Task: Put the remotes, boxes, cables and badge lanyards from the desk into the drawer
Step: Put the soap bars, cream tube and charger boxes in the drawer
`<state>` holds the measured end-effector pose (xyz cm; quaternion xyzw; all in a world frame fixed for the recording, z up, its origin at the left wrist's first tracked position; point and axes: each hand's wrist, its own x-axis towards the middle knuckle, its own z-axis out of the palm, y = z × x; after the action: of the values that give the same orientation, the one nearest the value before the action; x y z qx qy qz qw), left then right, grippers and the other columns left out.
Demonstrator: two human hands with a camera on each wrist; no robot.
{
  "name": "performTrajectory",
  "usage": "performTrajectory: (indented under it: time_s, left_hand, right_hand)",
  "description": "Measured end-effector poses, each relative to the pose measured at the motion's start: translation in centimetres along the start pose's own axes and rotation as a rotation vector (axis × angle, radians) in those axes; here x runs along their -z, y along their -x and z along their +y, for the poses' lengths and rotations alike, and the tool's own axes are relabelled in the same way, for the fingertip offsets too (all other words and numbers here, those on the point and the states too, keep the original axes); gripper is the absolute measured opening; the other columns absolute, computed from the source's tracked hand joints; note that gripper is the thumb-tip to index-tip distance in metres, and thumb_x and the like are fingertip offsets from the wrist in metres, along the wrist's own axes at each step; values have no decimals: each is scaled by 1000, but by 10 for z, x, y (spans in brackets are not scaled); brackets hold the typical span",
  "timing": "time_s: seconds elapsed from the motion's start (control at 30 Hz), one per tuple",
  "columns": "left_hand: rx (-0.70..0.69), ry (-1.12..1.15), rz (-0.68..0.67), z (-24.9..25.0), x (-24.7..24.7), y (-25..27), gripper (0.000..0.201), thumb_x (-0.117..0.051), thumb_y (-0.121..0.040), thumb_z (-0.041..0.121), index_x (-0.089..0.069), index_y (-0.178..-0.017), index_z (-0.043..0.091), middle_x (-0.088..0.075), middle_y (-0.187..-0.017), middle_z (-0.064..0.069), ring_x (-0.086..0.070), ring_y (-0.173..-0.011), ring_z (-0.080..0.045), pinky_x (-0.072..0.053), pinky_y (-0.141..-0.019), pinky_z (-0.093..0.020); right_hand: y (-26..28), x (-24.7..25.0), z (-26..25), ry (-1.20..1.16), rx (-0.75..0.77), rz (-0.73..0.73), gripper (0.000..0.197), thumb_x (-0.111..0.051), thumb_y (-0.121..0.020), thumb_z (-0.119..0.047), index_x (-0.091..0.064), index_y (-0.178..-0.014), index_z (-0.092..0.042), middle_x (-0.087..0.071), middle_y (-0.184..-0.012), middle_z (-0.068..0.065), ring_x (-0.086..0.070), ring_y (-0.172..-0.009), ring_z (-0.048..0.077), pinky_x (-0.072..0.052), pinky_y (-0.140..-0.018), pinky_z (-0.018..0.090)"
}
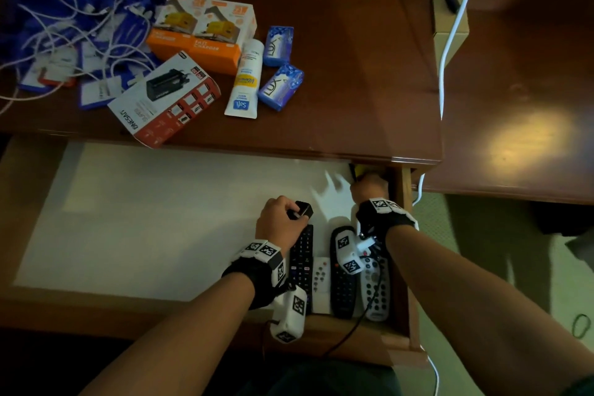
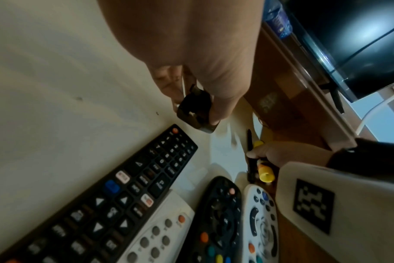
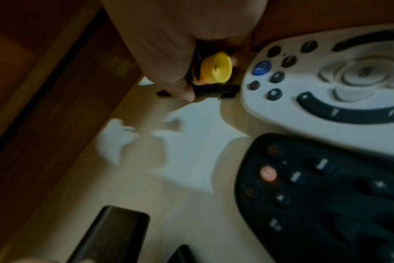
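The open drawer (image 1: pixel 154 222) has a white liner. At its right end several remotes lie side by side: a long black remote (image 1: pixel 302 262), a small white remote (image 1: pixel 321 283), a rounded black remote (image 1: pixel 342 289) and a grey remote (image 1: pixel 376 292). My left hand (image 1: pixel 297 214) pinches a small black plug adapter (image 2: pixel 196 110) just above the long remote's top end. My right hand (image 1: pixel 368 185) is in the drawer's far right corner, gripping a yellow-capped marker (image 3: pixel 216 68) and a black pen (image 3: pixel 214 89). Boxes (image 1: pixel 199 38), cables (image 1: pixel 80 10) and blue lanyards (image 1: pixel 96 87) lie on the desk.
On the desk stand two orange charger boxes, a white and red box (image 1: pixel 164 100) overhanging the desk's front edge, a white tube (image 1: pixel 246 80) and two blue soap boxes (image 1: pixel 279 67). A white cable (image 1: pixel 450 42) hangs along the desk's right side. The drawer's left part shows bare liner.
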<state>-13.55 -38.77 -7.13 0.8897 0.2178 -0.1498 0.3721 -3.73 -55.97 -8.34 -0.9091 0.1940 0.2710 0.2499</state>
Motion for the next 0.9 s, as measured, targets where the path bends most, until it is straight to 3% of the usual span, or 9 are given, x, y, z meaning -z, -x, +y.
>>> performTrajectory:
  time_s: [0.1, 0.2, 0.33, 0.4, 0.43, 0.57, 0.7, 0.8, 0.9]
  left_hand:
    - [-10, -3, -7, 4, -6, 0, 19, -74, -78, 29, -58, -86, 23, -55, -104, 1, -58, -87, -16, -45, -74, -25]
    - [-17, -6, -30, 11, -12, -5, 19, -74, -78, 31, -60, -86, 20, -53, -105, 0, -56, -84, -15, -43, -72, -24]
    - [-10, -20, -55, 24, -21, -15, 21, -74, -79, 33, -59, -86, 20, -52, -110, -4, -60, -95, -23, -46, -75, -28]
    - [-11, -21, -61, 29, -25, -20, 21, -73, -79, 32, -60, -88, 17, -52, -113, -7, -59, -99, -26, -47, -78, -30]
    - [-13, -25, -68, 31, -27, -22, 22, -73, -80, 31, -61, -90, 15, -51, -114, -8, -59, -99, -26, -46, -78, -29]
    - [-5, -34, -84, 37, -31, -30, 24, -72, -80, 29, -62, -93, 11, -50, -116, -10, -59, -97, -28, -46, -79, -28]
    - [35, -1, -87, 44, -37, -35, 34, -72, -80, 27, -56, -103, 9, -46, -121, -12, -58, -95, -30, -45, -78, -28]
    - [64, 11, -87, 48, -41, -36, 50, -74, -79, 27, -46, -117, 9, -45, -124, -13, -57, -100, -32, -42, -76, -28]
    - [77, 65, -74, 49, -44, -39, 65, -75, -78, 24, -36, -128, 12, -45, -129, -14, -56, -106, -34, -43, -81, -30]
  right_hand:
    - [4, 0, 1, 66, 33, 7, 28, -44, -95, -9, -58, -115, 4, -62, -116, 20, -58, -108, 36, -45, -79, 35]
    - [15, -3, 6, 8, 40, 38, 34, -49, -89, -6, -47, -120, 8, -61, -113, 23, -56, -106, 39, -43, -77, 34]
    - [42, 10, 16, -110, 95, 48, 27, -63, -79, -15, -56, -101, 0, -62, -100, 19, -59, -93, 36, -47, -73, 34]
    - [67, 26, 23, -211, 150, 117, 6, -62, -84, -16, -59, -79, -12, -60, -78, 5, -57, -74, 20, -40, -64, 25]
    - [79, 35, 29, -280, 161, 207, 14, -61, -85, -13, -57, -72, -15, -57, -71, 1, -52, -67, 15, -37, -61, 22]
    - [83, 54, 50, -310, 115, 549, 17, -65, -79, -17, -53, -89, -11, -50, -92, 5, -44, -88, 21, -29, -74, 23]
    - [64, 47, 58, -295, -107, 267, 56, -68, -78, -28, -41, -120, -5, -45, -120, 17, -45, -113, 35, -40, -97, 44]
    - [59, 39, 61, -257, -99, 152, 33, -60, -82, -21, -43, -108, -9, -55, -100, 14, -57, -96, 36, -47, -81, 40]
    - [56, 39, 62, -227, -108, 157, 26, -52, -86, -18, -45, -109, -7, -53, -86, 12, -52, -80, 32, -41, -72, 35]
